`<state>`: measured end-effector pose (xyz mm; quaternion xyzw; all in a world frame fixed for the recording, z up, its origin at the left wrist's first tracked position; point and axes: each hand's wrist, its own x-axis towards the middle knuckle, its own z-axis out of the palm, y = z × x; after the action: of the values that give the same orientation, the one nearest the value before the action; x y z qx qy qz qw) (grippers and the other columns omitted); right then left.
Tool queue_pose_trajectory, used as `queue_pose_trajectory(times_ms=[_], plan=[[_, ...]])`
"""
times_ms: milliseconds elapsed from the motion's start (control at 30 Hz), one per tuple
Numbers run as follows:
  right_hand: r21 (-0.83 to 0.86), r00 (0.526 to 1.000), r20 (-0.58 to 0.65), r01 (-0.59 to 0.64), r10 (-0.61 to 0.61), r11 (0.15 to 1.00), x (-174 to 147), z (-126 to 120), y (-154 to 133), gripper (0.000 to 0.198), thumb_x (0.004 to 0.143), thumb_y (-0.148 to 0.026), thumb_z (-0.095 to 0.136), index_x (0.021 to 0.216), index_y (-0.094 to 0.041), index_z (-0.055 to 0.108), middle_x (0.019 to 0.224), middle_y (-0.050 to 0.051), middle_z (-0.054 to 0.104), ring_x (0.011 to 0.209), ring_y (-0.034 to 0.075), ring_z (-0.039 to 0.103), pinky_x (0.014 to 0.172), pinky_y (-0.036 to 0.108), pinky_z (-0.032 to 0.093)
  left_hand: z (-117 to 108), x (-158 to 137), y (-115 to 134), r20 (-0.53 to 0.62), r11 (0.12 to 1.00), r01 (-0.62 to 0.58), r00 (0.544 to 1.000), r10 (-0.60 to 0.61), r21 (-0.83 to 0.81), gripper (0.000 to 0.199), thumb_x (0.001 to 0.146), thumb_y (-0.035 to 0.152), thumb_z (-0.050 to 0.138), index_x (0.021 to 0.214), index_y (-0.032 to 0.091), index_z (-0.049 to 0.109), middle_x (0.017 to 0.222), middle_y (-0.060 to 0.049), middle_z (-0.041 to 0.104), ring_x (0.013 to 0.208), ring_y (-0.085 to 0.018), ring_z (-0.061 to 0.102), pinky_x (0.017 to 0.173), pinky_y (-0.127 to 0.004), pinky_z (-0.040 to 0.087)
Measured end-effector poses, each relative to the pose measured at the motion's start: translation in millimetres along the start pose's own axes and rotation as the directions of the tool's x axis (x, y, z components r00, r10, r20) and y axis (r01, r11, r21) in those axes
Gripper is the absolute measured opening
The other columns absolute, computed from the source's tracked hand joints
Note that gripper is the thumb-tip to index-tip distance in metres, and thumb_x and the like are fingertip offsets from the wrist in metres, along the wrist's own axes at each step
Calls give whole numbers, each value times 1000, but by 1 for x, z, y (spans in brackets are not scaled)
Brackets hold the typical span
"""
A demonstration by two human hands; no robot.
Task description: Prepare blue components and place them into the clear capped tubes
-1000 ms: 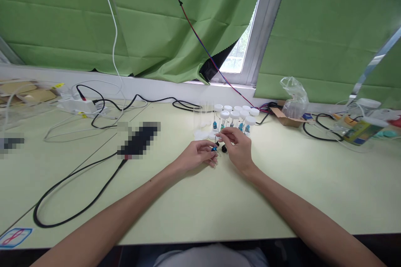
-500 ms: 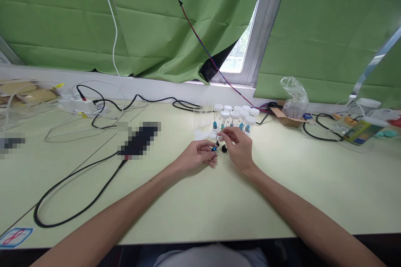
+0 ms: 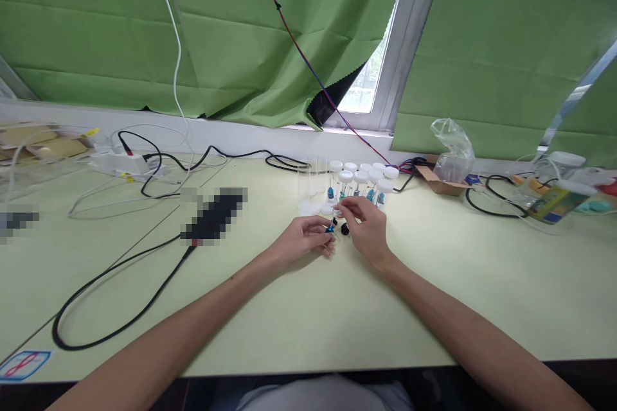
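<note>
My left hand (image 3: 308, 239) is closed on a small shiny blue part (image 3: 330, 229), pinched between thumb and fingertips low over the table. My right hand (image 3: 365, 223) pinches the upper end of a thin metal rod (image 3: 332, 217), which runs down to the blue part. Whether the two are joined is too small to tell. Between the hands lies a small black piece (image 3: 345, 229), with another black piece (image 3: 335, 222) close to the fingertips. Just behind them stand several clear tubes with white caps (image 3: 346, 176), holding blue or green pieces on thin stems.
Clear uncapped tubes (image 3: 308, 187) stand left of the capped ones. Further right are a cardboard box (image 3: 441, 183) with a plastic bag (image 3: 453, 151) and a yellow-green container (image 3: 562, 200). Left lie a blurred dark object (image 3: 214, 215), a black cable (image 3: 120, 338) and a power strip (image 3: 123, 162).
My right hand has shifted very slightly left and stays pinched on the rod. My left hand and the blue part have hardly moved.
</note>
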<state>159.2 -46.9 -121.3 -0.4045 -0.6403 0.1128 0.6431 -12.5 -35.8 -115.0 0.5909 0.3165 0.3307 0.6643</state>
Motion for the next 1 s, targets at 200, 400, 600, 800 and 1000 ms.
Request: queue_pose_trajectory(times_ms=[200,400,600,800,1000], plan=[[-1,1000,8,13,-13,1000,-1,0,0,4,89,-23,60,89,-20,62,85,4,67,79,19,71,68,32,63,-1,2,-2,-32,1000,-9,999,9,7,46,69,37,82,102,12,63,80,-9,71,71,-20,69,73,-38,56],[-7,999,26,28,-28,1000,-2,0,0,4,88,-22,60,90,-20,63,86,4,67,79,18,70,68,31,64,-4,3,-4,-67,998,-26,997,30,51,42,73,37,79,103,13,63,82,-9,72,73,-21,70,76,-40,55],[-11,999,33,41,-41,999,-2,0,-2,4,88,-21,60,89,-20,63,84,4,66,78,18,70,67,31,64,-4,3,-2,-90,997,-37,995,43,66,41,74,36,78,104,13,63,78,-7,72,68,-20,69,77,-41,56],[-17,998,39,42,-42,999,-1,1,-1,4,88,-21,60,90,-21,64,85,4,66,78,18,69,67,32,64,-5,3,-2,-87,996,-38,995,45,85,42,75,35,77,109,14,64,80,-7,71,72,-20,70,78,-40,56],[-25,997,45,59,-58,998,-1,0,-2,5,88,-20,60,90,-21,64,85,4,64,76,16,67,66,31,63,-5,3,-2,-79,992,-52,995,61,112,42,74,38,77,107,14,65,76,-5,68,70,-20,69,78,-41,56]])
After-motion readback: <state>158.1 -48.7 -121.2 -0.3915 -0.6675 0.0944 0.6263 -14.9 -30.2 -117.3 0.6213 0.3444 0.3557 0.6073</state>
